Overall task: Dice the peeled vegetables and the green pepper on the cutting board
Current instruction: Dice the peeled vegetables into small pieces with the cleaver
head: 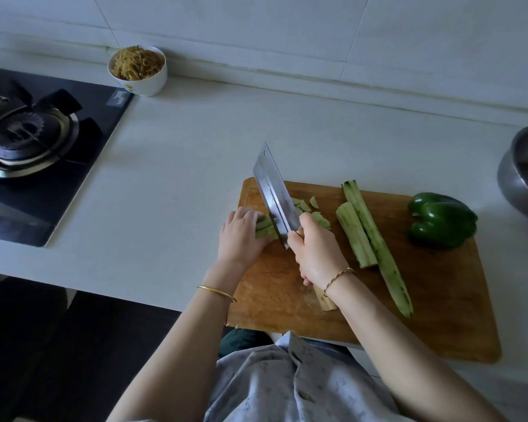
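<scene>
Steadily dicing one bundle, with the rest set aside

Now I am cutting across a small bundle of pale green peeled vegetable strips (265,228), which is lying at the left part of the brown wooden cutting board (439,300). My left hand (241,236) is holding the bundle down with the fingers curled over it, so that the strips are not rolling under the edge. My right hand (314,257) is gripping the handle of the wide steel cleaver (273,196) with all fingers wrapped around it, close to the blade; I think this is giving me more control. The blade is standing nearly upright, with its edge down on the strips just beside my left fingers.

The small cut pieces (313,205) are lying on the right side of the blade, so they are not mixing with the uncut part. Two long peeled vegetable halves (355,236) are waiting side by side in the middle of the board, touching each other. The glossy green bell pepper (441,219) is sitting near the right edge, not yet diced. One more pale piece (325,298) is partly hidden under my right wrist, and I cannot tell what it is. I am judging that most of the dicing is not yet done.

Away from the board, a white bowl of yellowish shreds (137,71) is standing by the wall, beside the black gas stove (28,132).
</scene>
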Demonstrator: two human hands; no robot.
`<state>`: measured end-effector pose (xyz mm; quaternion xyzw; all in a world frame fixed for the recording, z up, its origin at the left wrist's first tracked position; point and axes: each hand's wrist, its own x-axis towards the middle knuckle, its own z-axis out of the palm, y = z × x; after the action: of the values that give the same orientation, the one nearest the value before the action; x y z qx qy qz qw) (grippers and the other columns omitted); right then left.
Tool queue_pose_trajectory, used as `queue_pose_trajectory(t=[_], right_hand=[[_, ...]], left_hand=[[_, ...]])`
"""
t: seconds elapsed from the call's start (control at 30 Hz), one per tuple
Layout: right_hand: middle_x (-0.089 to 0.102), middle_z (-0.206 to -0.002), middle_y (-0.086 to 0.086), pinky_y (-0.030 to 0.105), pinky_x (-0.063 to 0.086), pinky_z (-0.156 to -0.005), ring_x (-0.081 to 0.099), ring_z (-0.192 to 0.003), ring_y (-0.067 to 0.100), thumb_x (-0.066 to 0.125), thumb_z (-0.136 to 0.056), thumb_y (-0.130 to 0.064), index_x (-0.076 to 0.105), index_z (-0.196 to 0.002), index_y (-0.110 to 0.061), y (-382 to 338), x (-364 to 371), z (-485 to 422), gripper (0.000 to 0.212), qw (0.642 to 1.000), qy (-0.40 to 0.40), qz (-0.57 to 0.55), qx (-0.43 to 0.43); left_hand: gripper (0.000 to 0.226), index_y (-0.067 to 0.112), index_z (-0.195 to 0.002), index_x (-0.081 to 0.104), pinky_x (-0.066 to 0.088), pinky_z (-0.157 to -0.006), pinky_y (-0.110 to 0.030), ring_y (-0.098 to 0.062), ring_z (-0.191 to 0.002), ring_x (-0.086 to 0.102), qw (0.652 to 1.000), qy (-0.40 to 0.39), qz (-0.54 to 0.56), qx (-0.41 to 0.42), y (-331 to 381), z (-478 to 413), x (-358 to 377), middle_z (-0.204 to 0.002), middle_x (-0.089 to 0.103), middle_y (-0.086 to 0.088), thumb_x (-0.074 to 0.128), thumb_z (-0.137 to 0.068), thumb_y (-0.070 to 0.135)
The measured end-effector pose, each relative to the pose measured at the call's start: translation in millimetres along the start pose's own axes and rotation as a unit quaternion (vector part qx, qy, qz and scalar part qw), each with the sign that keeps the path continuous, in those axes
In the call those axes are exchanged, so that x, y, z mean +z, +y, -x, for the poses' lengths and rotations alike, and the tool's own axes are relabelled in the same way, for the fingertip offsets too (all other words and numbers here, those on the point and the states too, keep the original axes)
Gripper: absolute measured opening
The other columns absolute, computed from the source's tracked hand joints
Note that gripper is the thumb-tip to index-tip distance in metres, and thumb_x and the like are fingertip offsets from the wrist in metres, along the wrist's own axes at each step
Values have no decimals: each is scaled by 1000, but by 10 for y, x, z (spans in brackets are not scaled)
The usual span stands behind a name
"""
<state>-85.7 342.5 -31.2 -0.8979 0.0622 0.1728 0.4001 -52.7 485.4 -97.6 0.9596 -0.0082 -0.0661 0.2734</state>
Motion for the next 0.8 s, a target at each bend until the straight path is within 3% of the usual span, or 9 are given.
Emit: queue_pose_trajectory(t=[0.13,0.27,0.33,0.43,0.6,0.8], right_hand=[[52,-70,2,47,57,-57,55,-56,22,40,-101,-22,41,-99,-13,-54,91,-25,10,997,5,74,-10],[59,-76,9,49,56,-55,54,-55,25,41,-101,-22,40,-94,-14,-11,144,-52,11,998,19,61,-4],[63,-81,14,48,54,-54,52,-52,23,42,-101,-22,39,-92,-13,18,128,-53,13,999,22,24,-2],[55,-70,10,44,51,-47,46,-48,19,43,-101,-23,38,-89,-13,37,90,-17,16,1000,26,-11,-7],[46,-65,2,26,43,-36,40,-40,13,42,-101,-23,36,-89,-15,32,42,42,16,999,15,-32,-8],[48,-65,2,23,41,-36,43,-40,14,42,-101,-23,36,-91,-17,16,32,57,13,999,-1,-43,3]], left_hand=[[40,18,-119,58,36,-97,-36,-22,-117,42,1000,8,5,3,-6,13,5,-125,51,0,69,-83,32],[41,18,-122,58,35,-97,-34,-21,-118,41,1000,3,11,9,-2,26,-16,-126,51,0,68,-84,31],[43,17,-124,57,34,-97,-32,-22,-118,41,1000,-4,20,13,-16,31,-47,-127,50,-2,68,-85,30],[43,14,-125,56,31,-95,-26,-22,-120,37,1000,-2,25,3,-37,49,-68,-127,49,-3,67,-85,26],[41,12,-122,57,31,-93,-24,-23,-118,37,1000,1,15,-7,-17,43,-54,-125,50,-4,67,-85,25],[43,11,-123,56,34,-93,-27,-24,-116,38,1000,6,10,-13,-36,40,-36,-126,50,-4,69,-84,25]])
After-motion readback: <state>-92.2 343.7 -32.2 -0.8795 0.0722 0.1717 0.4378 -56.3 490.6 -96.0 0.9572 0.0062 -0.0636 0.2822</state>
